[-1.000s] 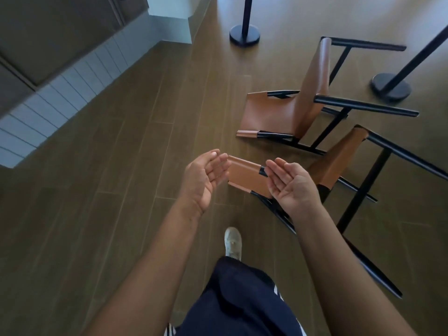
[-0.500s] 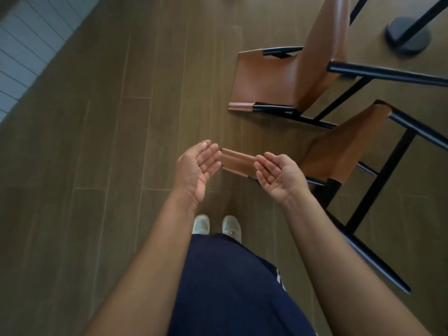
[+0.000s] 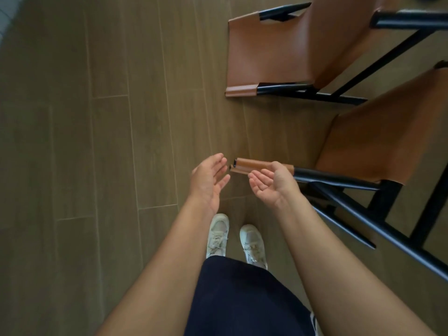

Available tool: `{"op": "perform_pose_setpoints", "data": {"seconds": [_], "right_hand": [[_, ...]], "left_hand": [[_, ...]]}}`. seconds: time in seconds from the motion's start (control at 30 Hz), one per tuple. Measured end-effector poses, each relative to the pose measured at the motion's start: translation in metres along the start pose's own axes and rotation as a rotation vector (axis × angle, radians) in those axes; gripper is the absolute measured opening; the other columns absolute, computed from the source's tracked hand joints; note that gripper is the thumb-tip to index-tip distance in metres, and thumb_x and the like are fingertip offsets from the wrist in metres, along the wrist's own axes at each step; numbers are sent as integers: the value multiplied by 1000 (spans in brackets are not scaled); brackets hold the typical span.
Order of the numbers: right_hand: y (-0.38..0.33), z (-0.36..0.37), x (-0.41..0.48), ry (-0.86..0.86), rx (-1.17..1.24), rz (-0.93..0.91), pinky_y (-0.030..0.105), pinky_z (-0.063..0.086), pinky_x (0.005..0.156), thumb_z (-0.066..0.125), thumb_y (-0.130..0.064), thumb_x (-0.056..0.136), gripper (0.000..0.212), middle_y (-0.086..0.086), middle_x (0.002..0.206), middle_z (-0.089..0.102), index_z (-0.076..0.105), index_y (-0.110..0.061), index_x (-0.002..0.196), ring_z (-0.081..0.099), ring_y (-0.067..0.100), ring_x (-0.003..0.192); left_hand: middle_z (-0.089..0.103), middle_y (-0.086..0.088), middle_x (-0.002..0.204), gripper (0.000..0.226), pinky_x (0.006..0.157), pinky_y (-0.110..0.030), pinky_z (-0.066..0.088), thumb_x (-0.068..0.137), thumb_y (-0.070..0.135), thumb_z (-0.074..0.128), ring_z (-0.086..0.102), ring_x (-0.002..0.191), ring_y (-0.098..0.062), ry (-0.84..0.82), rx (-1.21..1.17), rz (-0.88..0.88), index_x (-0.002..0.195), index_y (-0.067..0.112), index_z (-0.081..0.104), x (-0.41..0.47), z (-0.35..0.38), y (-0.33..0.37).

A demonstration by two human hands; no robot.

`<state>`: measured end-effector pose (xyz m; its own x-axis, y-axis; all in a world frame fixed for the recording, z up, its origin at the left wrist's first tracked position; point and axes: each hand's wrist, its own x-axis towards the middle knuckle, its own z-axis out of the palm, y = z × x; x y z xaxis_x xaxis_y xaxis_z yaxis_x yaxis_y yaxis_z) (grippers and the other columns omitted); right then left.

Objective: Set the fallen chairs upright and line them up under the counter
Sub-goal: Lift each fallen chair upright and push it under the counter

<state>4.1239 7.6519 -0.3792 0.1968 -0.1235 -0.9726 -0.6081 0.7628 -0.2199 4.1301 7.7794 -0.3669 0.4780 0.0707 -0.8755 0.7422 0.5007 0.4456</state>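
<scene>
Two chairs with tan leather and black metal frames lie tipped over on the wooden floor. The near chair [image 3: 378,141] is at the right; its leather-wrapped top bar [image 3: 252,164] points left, just beyond my hands. The far chair [image 3: 278,49] lies at the upper right. My left hand [image 3: 208,180] is open, palm turned inward, just left of the bar's end. My right hand [image 3: 271,185] is open with the palm up, in front of the bar, holding nothing.
My two white shoes [image 3: 232,238] stand on the floor below my hands. The near chair's black legs [image 3: 363,229] stretch across the floor to the right of my feet. Bare wooden floor [image 3: 97,141] fills the left side.
The view has tilted further down and closer to the near chair; the counter and stanchion bases have left the frame. Both hands have stayed open near the chair's top bar.
</scene>
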Motion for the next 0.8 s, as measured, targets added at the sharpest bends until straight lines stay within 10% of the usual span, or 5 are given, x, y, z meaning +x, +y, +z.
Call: {"op": "perform_pose_setpoints", "data": {"seconds": [0.2,0.6,0.8], "right_hand": [[1,18,52,16,313,204,43,29,116,53,-23,96,68,28,153,30,21,6,149,32,39,142],[6,45,114,185,377,203,50,40,107,62,-16,92,51,20,133,51,41,-5,137,49,36,126],[10,53,122,304,362,111,53,50,94,66,-12,90,56,24,131,52,39,-8,139,54,41,119]], "left_hand": [[62,-8,97,28,91,-30,46,95,16,50,56,103,-20,-11,-64,-132,119,4,60,52,-1,-16],[47,-15,143,42,115,-38,29,97,16,47,39,137,-27,-12,23,-223,136,2,49,103,7,-23],[66,-6,100,22,111,-39,36,94,8,50,60,103,-18,-20,35,-246,112,3,62,109,9,-32]]}}
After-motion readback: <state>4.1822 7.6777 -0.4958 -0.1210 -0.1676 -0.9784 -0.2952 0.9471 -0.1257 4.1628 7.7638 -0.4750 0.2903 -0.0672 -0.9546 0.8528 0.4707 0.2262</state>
